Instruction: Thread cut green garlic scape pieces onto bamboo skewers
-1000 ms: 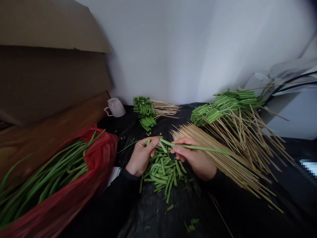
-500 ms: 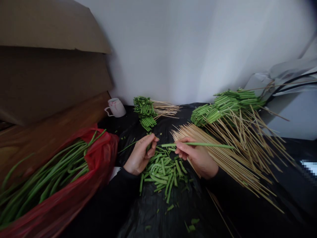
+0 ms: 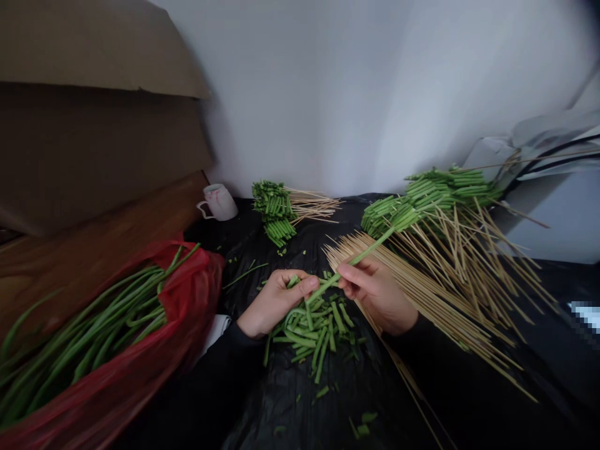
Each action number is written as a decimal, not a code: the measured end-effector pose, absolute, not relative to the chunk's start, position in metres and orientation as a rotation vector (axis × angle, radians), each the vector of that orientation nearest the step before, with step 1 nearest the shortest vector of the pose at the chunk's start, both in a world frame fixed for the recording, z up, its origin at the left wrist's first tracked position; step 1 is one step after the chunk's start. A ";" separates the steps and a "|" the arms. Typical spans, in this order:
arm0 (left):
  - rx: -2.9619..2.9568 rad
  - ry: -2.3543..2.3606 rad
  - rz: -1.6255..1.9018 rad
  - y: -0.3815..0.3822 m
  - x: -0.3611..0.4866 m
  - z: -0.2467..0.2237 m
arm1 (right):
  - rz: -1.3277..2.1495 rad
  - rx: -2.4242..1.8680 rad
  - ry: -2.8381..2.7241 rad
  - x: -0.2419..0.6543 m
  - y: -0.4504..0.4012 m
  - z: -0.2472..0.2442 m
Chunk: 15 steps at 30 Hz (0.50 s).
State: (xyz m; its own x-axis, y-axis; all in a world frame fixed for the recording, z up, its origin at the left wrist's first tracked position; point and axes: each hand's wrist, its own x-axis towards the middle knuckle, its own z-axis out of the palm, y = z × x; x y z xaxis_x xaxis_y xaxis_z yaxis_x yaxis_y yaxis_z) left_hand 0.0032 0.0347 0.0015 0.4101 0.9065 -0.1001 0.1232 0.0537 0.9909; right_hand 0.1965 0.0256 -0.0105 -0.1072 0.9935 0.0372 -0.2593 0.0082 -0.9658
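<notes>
Pinched in my right hand is a long green bean, slanting from lower left to upper right. My left hand is closed, with short green bean pieces showing between its fingers. Its thumb is at the lower end of the long bean; whether it grips that end I cannot tell. Below both hands lies a loose pile of cut bean pieces on black plastic sheeting. Bare bamboo skewers lie just right of my right hand.
A red plastic bag of long beans lies at left, near a white mug. Skewered bean bundles sit at back centre and back right. A cardboard box stands at far left, a pale wall behind.
My left hand has lowered and moved right to the bean's near end. The long bean in my right hand has swung from nearly level to a steep slant, far end up.
</notes>
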 end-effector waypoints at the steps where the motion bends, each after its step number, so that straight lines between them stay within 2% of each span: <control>1: 1.413 0.998 0.779 0.034 0.004 0.001 | 1.377 -0.955 -1.106 0.195 0.024 -0.010; 9: 1.614 0.975 0.761 0.031 0.007 0.008 | 1.363 -1.013 -1.228 0.189 0.018 -0.007; 15: 1.584 0.981 0.845 0.032 0.006 0.005 | 1.347 -0.963 -1.113 0.191 0.021 -0.006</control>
